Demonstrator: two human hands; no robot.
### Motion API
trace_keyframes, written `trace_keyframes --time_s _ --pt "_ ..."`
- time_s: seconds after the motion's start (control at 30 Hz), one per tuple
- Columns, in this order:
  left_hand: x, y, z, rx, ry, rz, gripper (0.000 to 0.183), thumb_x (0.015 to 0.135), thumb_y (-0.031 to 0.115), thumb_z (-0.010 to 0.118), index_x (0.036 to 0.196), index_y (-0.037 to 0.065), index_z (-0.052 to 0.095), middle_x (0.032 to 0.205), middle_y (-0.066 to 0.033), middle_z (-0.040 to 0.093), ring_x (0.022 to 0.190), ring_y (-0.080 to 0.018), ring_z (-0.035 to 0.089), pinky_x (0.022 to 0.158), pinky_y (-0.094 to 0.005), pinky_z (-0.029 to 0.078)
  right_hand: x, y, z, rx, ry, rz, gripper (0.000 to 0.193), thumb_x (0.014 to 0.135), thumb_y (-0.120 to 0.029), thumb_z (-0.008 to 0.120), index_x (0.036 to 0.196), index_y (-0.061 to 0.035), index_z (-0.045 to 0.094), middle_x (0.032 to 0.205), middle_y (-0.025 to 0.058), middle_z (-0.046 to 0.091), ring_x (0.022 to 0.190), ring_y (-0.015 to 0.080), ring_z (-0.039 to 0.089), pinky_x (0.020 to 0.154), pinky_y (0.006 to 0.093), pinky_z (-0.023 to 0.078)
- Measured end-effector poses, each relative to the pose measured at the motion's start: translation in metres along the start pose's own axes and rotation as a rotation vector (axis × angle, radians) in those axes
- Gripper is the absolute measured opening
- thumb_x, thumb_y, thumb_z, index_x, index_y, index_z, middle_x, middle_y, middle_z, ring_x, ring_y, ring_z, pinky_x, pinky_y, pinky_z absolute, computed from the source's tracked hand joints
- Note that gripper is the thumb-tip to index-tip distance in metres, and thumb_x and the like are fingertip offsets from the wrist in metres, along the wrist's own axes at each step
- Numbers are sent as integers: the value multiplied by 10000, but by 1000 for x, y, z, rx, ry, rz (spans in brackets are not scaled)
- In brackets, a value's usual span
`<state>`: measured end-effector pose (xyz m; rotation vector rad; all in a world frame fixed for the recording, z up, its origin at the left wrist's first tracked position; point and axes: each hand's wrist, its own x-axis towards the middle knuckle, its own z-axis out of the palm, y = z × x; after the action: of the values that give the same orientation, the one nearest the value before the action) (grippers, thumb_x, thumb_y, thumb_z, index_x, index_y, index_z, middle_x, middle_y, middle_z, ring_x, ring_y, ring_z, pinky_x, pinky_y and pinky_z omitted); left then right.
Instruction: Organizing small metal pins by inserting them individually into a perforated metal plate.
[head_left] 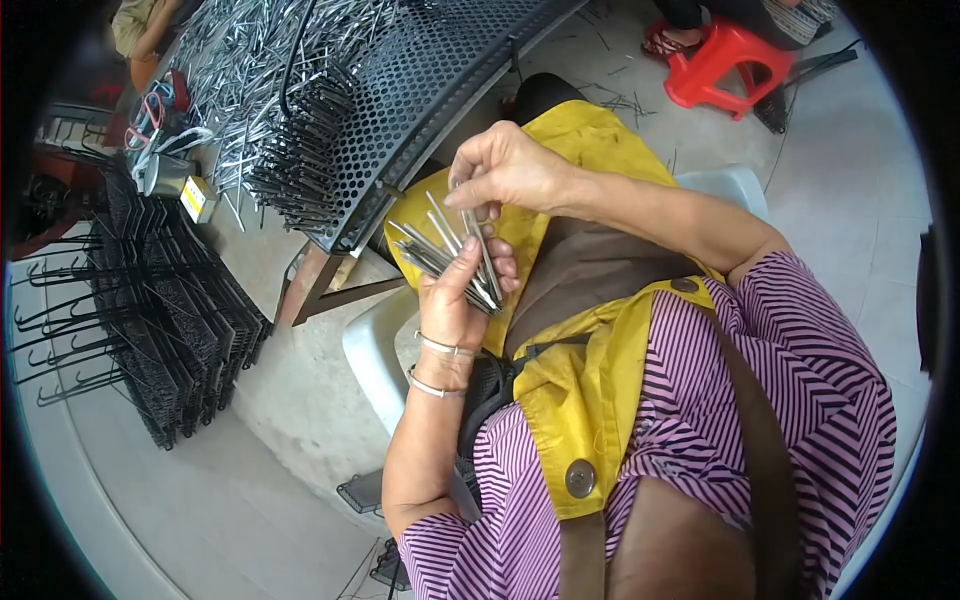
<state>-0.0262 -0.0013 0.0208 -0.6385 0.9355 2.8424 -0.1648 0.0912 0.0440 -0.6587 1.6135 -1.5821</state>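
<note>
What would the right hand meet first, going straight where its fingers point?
The right hand would likely meet the thin metal rods in the left hand; depth is unclear, and it may already touch them.

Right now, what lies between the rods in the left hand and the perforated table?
The head view shows yellow apron cloth between rods and table.

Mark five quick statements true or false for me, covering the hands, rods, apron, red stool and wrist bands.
1. The left hand holds a bundle of thin metal rods. True.
2. The right hand lies flat on the lap. False: the right hand is raised, fingers bent, by the rods' upper ends.
3. The apron is plain blue. False: the apron is yellow and brown.
4. The red stool is at the picture's upper right. True.
5. The bands are on the right wrist. False: the bands are on the left.
</note>
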Motion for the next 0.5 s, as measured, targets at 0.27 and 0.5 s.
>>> trace_keyframes --time_s 0.27,0.5 --pt "-2 0 2 91 111 112 146 804 95 551 895 -18 531 708 -107 584 538 -177 547 422 -249 425 -4 9 1 175 13 59 95 736 -20 614 802 41 584 680 74 597 537 104 563 463 211 478" --pt "-4 0 4 166 124 178 156 828 111 524 925 -10 510 737 -107 568 577 -188 541 434 -254 431 -10 8 11 137 51 84 62 744 -14 600 778 34 583 653 64 591 511 103 555 468 207 466"
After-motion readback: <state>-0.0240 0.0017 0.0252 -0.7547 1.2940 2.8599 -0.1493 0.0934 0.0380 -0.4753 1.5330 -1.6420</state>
